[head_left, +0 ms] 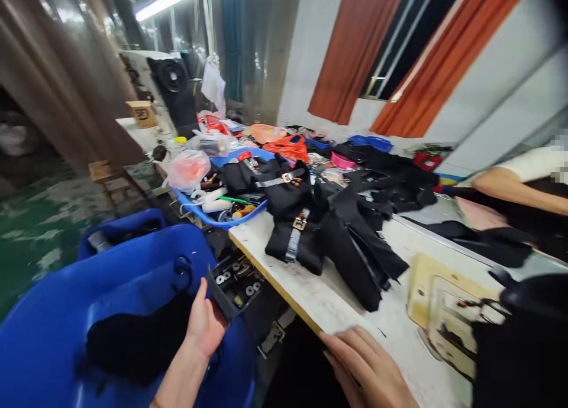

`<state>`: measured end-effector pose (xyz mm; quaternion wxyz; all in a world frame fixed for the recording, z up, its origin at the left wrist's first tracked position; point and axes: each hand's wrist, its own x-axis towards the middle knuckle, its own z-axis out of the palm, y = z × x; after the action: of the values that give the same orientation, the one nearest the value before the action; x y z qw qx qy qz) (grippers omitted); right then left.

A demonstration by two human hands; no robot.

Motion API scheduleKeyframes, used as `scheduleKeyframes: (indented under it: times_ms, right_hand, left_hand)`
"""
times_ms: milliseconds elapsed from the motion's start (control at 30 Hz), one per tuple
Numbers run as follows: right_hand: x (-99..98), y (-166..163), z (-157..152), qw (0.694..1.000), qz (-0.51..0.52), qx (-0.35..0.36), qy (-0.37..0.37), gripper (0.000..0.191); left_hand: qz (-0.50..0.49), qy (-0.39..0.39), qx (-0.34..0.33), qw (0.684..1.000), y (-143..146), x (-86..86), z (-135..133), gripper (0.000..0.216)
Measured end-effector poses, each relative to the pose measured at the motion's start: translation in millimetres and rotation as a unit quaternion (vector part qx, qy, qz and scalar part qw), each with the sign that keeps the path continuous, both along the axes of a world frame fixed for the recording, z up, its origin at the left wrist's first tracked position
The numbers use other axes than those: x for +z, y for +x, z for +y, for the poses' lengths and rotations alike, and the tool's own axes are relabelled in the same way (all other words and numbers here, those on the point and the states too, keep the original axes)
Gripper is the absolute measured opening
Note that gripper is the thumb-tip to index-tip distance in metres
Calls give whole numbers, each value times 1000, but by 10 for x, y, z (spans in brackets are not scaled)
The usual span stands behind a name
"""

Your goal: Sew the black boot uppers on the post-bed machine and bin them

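My left hand is at the front of a small dark drawer below the tabletop, with the thumb up along its outer face and the other fingers partly hidden. Inside the drawer lie several metal bobbins and other small parts. My right hand rests on the front edge of the white table, fingers stretched out and nothing held. Ahead of it on the tabletop are black fabric pieces, one bearing a strap with a gold-coloured buckle.
A big blue tub with black fabric inside stands at left. A blue basin of mixed items sits past the table's end. To the right are a sewing machine bed and a co-worker's arm. Orange curtains hang behind.
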<state>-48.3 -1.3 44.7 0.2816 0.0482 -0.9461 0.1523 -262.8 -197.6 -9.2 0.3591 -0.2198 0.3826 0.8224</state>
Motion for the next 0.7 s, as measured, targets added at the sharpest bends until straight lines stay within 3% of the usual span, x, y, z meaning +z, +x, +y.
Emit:
scheduleKeyframes:
  times_ms: [100, 233, 533, 633, 700]
  right_hand:
    - [37, -672, -123, 998, -22, 43, 28, 22]
    - [-62, -1208, -142, 991, -92, 55, 81, 29]
    - [-109, -1574, -95, 970, -156, 53, 181, 22]
    - [-167, -1731, -285, 942, -186, 74, 268, 23]
    - [-261, -1884, -500, 912, -265, 47, 308, 25]
  left_hand:
    - [-24, 16, 4, 1000, 39, -9, -96, 56]
    - [-52, 45, 15, 998, 25, -37, -200, 58]
    - [-86, 51, 35, 994, 12, -185, -548, 58]
    - [-102, 64, 38, 992, 44, -231, -584, 57]
    - [-113, 63, 44, 991, 62, -249, -579, 57]
